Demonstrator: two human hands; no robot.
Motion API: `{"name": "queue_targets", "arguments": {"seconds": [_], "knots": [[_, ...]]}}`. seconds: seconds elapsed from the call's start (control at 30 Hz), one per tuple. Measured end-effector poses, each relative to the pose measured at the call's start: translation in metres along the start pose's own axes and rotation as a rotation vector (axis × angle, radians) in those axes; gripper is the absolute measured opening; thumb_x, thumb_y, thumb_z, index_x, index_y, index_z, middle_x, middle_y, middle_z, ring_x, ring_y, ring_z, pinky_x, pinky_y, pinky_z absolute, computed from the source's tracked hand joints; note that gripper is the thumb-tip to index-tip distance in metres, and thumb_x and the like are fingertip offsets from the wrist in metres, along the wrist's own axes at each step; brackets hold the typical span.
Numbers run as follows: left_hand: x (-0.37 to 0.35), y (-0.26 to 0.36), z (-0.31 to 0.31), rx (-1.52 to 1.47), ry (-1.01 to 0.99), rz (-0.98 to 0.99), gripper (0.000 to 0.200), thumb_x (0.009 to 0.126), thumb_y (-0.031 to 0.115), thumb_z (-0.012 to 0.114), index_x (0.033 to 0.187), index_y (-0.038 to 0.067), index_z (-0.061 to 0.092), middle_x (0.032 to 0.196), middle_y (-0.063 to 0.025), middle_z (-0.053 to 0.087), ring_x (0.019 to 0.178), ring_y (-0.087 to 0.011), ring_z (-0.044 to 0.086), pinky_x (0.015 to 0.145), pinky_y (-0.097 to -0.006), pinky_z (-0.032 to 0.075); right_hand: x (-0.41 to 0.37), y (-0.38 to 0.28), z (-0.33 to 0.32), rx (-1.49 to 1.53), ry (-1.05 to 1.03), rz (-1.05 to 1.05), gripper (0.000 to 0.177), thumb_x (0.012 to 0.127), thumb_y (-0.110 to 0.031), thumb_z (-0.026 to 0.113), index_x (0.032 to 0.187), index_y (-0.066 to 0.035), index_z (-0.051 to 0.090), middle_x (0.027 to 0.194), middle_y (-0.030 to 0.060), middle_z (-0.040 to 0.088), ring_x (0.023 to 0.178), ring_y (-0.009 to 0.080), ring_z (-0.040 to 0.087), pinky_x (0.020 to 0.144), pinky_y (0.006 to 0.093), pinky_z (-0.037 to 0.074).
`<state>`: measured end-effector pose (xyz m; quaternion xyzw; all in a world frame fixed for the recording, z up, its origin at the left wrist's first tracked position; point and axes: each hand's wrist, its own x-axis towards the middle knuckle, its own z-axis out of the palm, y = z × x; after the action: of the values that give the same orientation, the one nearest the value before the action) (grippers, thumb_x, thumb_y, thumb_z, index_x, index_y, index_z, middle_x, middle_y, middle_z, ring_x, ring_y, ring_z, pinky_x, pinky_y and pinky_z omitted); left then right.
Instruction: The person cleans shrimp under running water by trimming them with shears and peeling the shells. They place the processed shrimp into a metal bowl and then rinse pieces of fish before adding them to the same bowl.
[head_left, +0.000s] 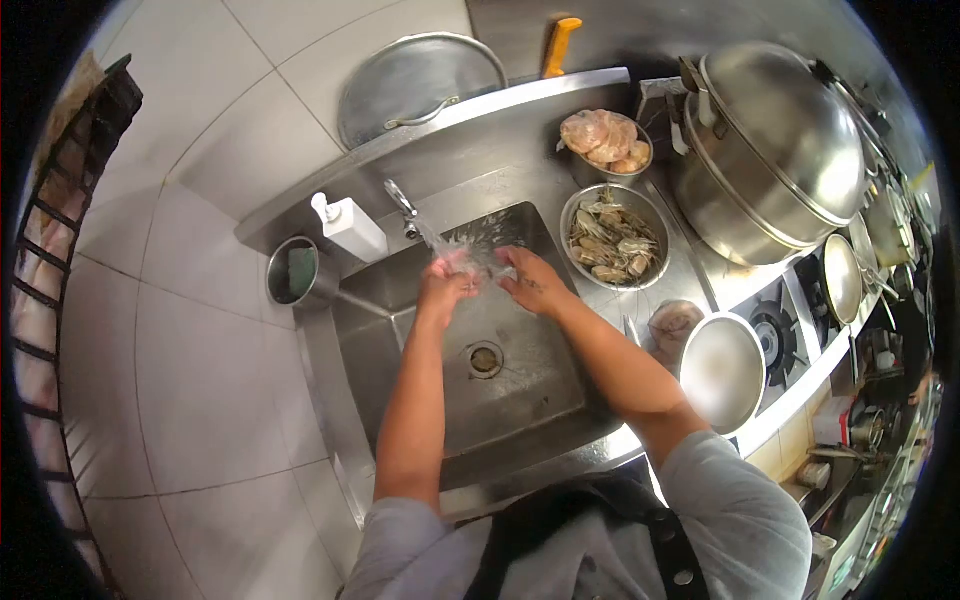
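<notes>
Water runs from the tap (402, 205) at the back of the steel sink (500, 405) and splashes between my hands. My left hand (447, 288) is raised into the stream, its fingers blurred by the water. Facing it from the right, my right hand (532, 282) has curved fingers and its thumb towards the splash. A clear, glistening patch (482, 262) lies between the two hands; I cannot make out whether it is only water or also something held. Both hands are above the basin, behind the drain (485, 360).
Right of the sink stand a bowl of shrimp (615, 240), a bowl of bagged pale meat (605, 140), an empty-looking metal bowl (722, 372) and a large lidded steamer pot (770, 160). A white pump bottle (350, 230) and metal container (300, 272) stand left. An orange-handled tool (562, 46) is behind.
</notes>
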<state>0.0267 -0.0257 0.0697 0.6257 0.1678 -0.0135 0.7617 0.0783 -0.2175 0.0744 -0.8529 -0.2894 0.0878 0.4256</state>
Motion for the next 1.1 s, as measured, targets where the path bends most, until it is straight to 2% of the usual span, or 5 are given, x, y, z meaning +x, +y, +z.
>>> {"name": "queue_targets", "arguments": {"seconds": [0.17, 0.37, 0.77, 1.0, 1.1], "knots": [[-0.032, 0.009, 0.029, 0.26, 0.006, 0.064, 0.039, 0.083, 0.007, 0.066, 0.119, 0.002, 0.055, 0.094, -0.0077, 0.066, 0.082, -0.0162, 0.064, 0.07, -0.0284, 0.051, -0.024, -0.021, -0.026, 0.209, -0.041, -0.118, 0.049, 0.078, -0.022, 0.069, 0.12, 0.0, 0.055, 0.105, 0.0193, 0.062, 0.098, 0.0334, 0.059, 0.083, 0.039, 0.047], [-0.084, 0.0, 0.068, 0.51, -0.017, 0.185, 0.028, 0.084, 0.011, 0.069, 0.107, -0.002, 0.061, 0.09, -0.0066, 0.067, 0.081, -0.0146, 0.064, 0.074, -0.0273, 0.05, -0.082, -0.013, -0.029, 0.064, -0.046, -0.087, 0.026, 0.08, -0.026, 0.065, 0.091, -0.004, 0.061, 0.08, 0.019, 0.063, 0.075, 0.0366, 0.061, 0.067, 0.0453, 0.046], [-0.118, -0.041, 0.079, 0.395, 0.158, -0.043, 0.031, 0.089, 0.028, 0.064, 0.107, 0.003, 0.062, 0.093, -0.006, 0.069, 0.079, -0.0115, 0.063, 0.071, -0.0223, 0.045, -0.258, 0.004, -0.179, 0.097, 0.006, 0.167, 0.027, 0.079, -0.02, 0.063, 0.101, -0.004, 0.065, 0.082, 0.0189, 0.064, 0.075, 0.0333, 0.063, 0.07, 0.0413, 0.049], [-0.049, -0.021, 0.156, 0.635, -0.003, 0.425, 0.017, 0.087, 0.017, 0.063, 0.091, 0.001, 0.067, 0.084, -0.0035, 0.068, 0.072, -0.0123, 0.061, 0.067, -0.0253, 0.049, -0.314, 0.019, -0.23, -0.45, 0.432, 0.086, 0.026, 0.08, -0.022, 0.068, 0.101, -0.007, 0.067, 0.091, 0.0158, 0.063, 0.082, 0.0343, 0.062, 0.072, 0.0428, 0.049], [-0.013, -0.001, 0.198, 0.835, 0.005, 0.547, 0.014, 0.083, 0.016, 0.066, 0.088, 0.004, 0.069, 0.083, -0.0072, 0.069, 0.071, -0.0209, 0.065, 0.068, -0.0312, 0.051, -0.322, 0.009, -0.211, -0.232, 0.179, 0.245, 0.024, 0.08, -0.022, 0.068, 0.098, -0.006, 0.066, 0.094, 0.0161, 0.063, 0.082, 0.0345, 0.062, 0.073, 0.0424, 0.05]]}}
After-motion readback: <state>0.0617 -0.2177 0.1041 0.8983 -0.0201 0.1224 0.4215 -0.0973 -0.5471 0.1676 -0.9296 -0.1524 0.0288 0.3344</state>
